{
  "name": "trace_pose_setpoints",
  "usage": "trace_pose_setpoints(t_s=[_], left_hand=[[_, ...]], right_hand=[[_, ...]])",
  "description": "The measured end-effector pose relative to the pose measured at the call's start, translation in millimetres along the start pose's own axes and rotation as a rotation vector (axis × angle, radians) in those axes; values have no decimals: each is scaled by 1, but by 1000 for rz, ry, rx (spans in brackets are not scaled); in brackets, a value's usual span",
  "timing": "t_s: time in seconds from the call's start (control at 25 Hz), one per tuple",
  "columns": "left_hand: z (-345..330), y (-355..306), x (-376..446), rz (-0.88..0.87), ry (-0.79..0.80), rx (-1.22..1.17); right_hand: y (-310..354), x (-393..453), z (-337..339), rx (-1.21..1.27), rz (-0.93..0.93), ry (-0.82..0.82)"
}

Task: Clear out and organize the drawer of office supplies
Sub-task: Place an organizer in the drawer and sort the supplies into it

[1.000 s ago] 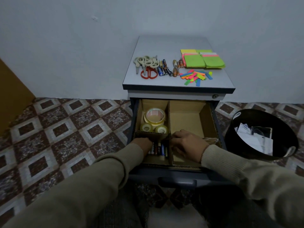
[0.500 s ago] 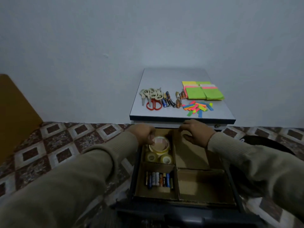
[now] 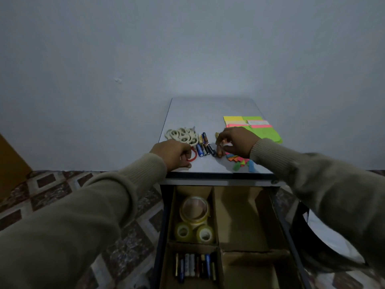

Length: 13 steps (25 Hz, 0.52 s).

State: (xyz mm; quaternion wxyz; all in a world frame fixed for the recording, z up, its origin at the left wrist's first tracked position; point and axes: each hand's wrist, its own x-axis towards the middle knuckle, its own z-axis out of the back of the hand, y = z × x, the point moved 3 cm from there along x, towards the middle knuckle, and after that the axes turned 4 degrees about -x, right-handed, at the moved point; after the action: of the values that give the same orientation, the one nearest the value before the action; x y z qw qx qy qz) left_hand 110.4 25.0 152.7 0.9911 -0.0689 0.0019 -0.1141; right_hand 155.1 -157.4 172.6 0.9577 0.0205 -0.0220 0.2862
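The open drawer (image 3: 164, 226) holds cardboard dividers. Its back-left compartment holds three tape rolls (image 3: 194, 208); the front-left one holds several batteries (image 3: 194, 265). Both right compartments (image 3: 239, 215) are bare cardboard. On the cabinet top (image 3: 208, 109), my left hand (image 3: 174, 155) is curled over the handle of the red scissors (image 3: 194, 156). My right hand (image 3: 238, 142) pinches small orange-brown batteries (image 3: 219, 152) beside a row of loose batteries (image 3: 203, 146). Cream-handled scissors (image 3: 181, 135) lie just behind my left hand.
Neon sticky-note pads (image 3: 262, 127) lie at the back right of the top, with several coloured paper flags (image 3: 239, 162) near its front edge. A black bin (image 3: 312, 230) with paper stands right of the drawer. Patterned floor tiles (image 3: 52, 190) lie to the left.
Both hands rose from the drawer's front compartments, past its back edge, onto the cabinet top. The left one reached the red scissors, the right one the batteries. The view tilted upward.
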Motion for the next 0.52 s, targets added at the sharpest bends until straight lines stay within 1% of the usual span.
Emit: trace_pose_setpoints(t_s=[0.12,0.28,0.4,0.52], left_hand=[[1,10,19,-9,-20,-28],[0,25,33,13,-41,-53],[-1,34,39,23,-59,-59],[-2,39,43,30,-71,-67]], right_hand=[[-1,32,-2,30,3,-1],[3,62,-11,90,51,35],[6,77,-27,76,74,74],[2,84,-36,64,55,62]])
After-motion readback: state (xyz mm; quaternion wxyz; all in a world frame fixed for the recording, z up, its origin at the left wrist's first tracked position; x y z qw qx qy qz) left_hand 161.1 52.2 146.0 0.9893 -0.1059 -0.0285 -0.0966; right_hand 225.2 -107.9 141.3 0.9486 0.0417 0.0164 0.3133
